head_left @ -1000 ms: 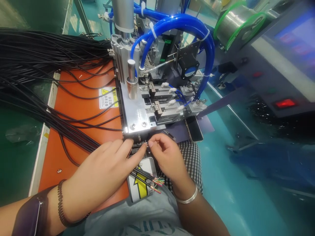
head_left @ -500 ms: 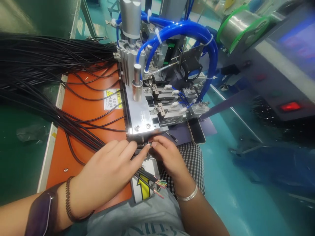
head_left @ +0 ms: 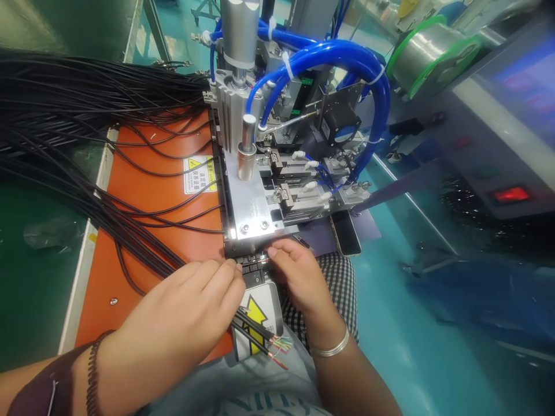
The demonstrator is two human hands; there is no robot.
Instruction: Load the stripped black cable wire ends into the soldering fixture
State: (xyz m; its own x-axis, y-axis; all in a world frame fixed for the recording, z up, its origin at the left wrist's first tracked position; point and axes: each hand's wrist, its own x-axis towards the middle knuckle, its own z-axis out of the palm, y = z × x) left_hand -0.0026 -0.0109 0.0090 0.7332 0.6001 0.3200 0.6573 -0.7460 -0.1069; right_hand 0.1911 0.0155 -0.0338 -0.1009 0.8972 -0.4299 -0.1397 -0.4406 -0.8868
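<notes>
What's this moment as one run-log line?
left hand: beside fixture, grip unclear; right hand: beside fixture, grip unclear; cable ends: colored wires exposed

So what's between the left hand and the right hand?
In the head view, a dark slotted fixture lies between the left hand and the right hand; small details on it are unclear.
</notes>
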